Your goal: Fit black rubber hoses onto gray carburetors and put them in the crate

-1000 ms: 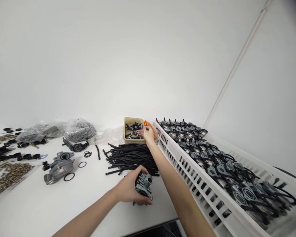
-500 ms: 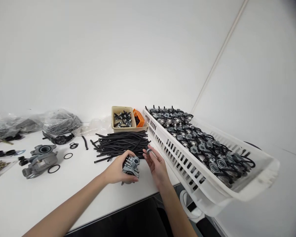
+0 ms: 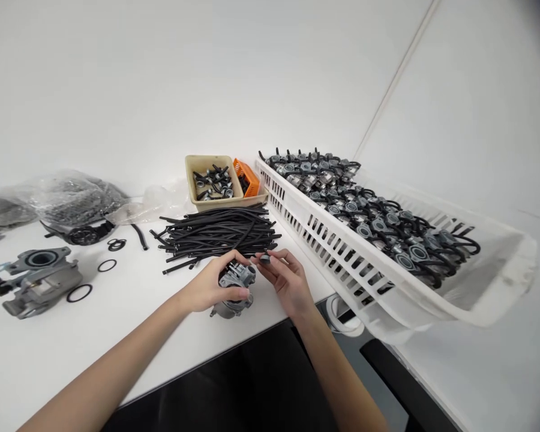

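Note:
My left hand is wrapped round a grey metal carburetor, thumb across its near side, a little above the white table. Close by on its right, my right hand pinches a small round grey fitting with a black stem between thumb and fingers. The fitting is near the carburetor's upper right side; whether they touch I cannot tell. Just beyond both hands lies a pile of black rubber hoses. Similar black-stemmed fittings lie in a beige tray at the back.
To the right, a long white crate holds many carburetors with black hoses. An orange basket adjoins the beige tray. On the left are a larger carburetor, O-rings, a wristwatch and plastic-bagged parts.
My right hand has come nearer the carburetor, and the fitting's black stem now shows pointing up. My left hand has tilted the carburetor. The camera view has shifted.

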A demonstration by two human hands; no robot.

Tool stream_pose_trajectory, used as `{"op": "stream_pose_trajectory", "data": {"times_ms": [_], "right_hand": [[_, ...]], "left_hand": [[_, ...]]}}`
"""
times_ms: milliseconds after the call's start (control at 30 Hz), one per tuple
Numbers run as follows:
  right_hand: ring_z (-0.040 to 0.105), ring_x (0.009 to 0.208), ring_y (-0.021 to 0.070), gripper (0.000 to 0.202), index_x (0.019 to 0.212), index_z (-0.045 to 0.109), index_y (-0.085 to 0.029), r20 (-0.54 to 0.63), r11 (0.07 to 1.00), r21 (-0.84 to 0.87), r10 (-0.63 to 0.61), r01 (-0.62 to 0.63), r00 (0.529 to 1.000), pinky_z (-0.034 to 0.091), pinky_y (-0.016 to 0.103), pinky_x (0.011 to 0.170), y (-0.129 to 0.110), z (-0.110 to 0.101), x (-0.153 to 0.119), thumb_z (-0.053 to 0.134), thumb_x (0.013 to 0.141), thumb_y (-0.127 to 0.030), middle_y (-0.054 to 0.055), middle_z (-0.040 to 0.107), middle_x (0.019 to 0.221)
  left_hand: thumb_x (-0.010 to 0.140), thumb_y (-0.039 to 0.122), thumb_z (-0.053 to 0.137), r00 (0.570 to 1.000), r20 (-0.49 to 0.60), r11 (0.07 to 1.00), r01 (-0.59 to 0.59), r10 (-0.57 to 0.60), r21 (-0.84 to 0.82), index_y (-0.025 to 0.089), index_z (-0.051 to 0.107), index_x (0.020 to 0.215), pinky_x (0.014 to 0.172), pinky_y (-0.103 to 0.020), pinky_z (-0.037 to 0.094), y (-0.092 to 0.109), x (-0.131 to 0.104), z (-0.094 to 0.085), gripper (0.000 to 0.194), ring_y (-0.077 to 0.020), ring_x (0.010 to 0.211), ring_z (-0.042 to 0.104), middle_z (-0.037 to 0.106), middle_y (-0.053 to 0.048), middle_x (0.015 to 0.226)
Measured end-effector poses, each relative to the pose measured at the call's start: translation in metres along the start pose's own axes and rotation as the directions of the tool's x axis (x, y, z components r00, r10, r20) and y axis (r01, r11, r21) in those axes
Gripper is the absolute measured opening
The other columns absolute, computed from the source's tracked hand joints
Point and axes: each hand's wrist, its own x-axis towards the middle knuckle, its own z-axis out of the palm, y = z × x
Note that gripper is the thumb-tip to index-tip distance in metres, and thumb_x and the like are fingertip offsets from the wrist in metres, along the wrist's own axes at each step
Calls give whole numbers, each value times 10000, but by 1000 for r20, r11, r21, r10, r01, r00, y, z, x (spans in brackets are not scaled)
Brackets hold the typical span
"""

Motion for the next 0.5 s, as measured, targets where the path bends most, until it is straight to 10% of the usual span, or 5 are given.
{"op": "stream_pose_trajectory", "data": {"times_ms": [500], "right_hand": [[672,751,179,288,705,582,-224,147,961,-239,-104,137,984,534,345,762,8,-6,-3,832,669,-362,-2,700,773]], "left_hand": [[669,532,727,997,64,999,35,-35,2,203,600,1022,915,-385,448,8,1,1,498,-276,1002,593,664,-40,1060]]}}
